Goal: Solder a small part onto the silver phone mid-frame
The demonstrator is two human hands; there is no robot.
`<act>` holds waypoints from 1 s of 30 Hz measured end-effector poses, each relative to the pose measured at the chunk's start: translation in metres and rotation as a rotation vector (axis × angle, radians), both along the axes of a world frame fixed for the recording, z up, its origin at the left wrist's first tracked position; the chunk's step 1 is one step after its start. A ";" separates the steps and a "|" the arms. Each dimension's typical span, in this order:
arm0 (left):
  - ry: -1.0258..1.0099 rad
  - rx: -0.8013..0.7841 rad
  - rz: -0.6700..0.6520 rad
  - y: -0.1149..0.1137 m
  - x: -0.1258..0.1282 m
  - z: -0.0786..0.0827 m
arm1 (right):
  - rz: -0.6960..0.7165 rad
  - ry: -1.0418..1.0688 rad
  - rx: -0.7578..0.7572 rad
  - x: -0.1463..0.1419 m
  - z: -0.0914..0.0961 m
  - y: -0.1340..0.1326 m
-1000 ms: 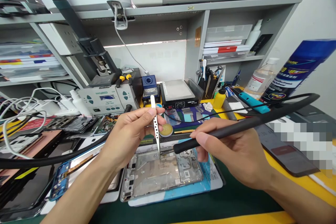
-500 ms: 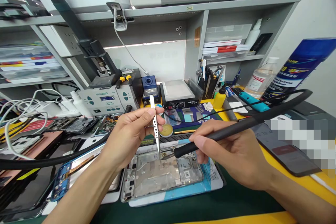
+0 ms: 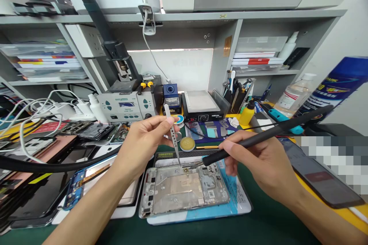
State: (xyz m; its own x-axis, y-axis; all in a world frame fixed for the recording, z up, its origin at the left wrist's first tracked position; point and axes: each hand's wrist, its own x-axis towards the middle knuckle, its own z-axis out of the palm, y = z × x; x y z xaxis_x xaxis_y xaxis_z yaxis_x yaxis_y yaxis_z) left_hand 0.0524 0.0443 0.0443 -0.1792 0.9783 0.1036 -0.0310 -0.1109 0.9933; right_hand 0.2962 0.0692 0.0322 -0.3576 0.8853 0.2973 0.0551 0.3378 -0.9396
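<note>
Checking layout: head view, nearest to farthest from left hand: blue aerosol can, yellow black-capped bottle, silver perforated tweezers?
1. Silver perforated tweezers: held in left hand.
2. Yellow bottle: right of centre.
3. Blue aerosol can: far right.

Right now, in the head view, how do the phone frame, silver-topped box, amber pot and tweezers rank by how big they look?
Largest to smallest:
1. Phone frame
2. Silver-topped box
3. Amber pot and tweezers, unranked: the tweezers look longer but much thinner.
</note>
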 end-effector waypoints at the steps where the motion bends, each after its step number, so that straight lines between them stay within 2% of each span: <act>1: 0.010 0.005 -0.003 -0.001 0.000 0.000 | -0.003 -0.010 0.003 0.000 0.000 0.000; 11: 0.243 0.111 -0.043 -0.011 -0.007 0.001 | -0.022 -0.056 -0.020 0.000 -0.005 0.003; 15: 0.332 0.165 -0.020 -0.015 -0.007 0.002 | -0.005 -0.071 -0.026 0.001 -0.006 0.004; 30: 0.389 0.194 -0.020 -0.017 -0.004 0.002 | -0.016 -0.038 -0.079 -0.004 -0.006 -0.001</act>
State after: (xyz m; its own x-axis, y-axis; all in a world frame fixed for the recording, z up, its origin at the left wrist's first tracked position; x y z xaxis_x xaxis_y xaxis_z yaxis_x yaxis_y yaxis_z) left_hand 0.0480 0.0272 0.0465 -0.0717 0.9371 0.3417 0.3379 -0.2995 0.8923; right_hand 0.2920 0.0683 0.0261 -0.3531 0.9111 0.2127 0.0960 0.2614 -0.9604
